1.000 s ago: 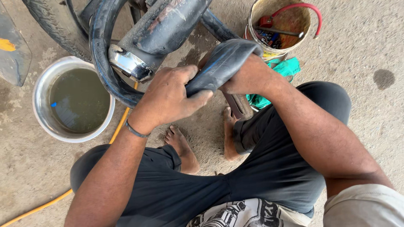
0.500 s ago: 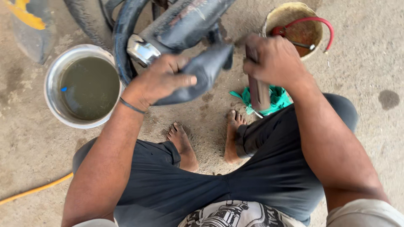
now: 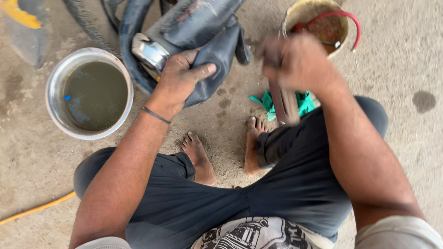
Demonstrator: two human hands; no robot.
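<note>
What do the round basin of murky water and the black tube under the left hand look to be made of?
The round silvery basin looks like bare metal, probably steel: its rim is bright and reflective. The black inner tube that the left hand presses looks like matte rubber, since it folds limply and shows a dull sheen.

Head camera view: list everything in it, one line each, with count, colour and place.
inner tube: one, black, top centre, under the left hand
metal basin: one, silver, murky water, left
bucket: one, tan, top right, red hose inside
cloth: one, green, on ground by right foot
tool: one, dark, blurred, in right hand
yellow hose: one, lower left
left hand: gripping the tube
right hand: holding the tool
bare feet: two, centre
</note>
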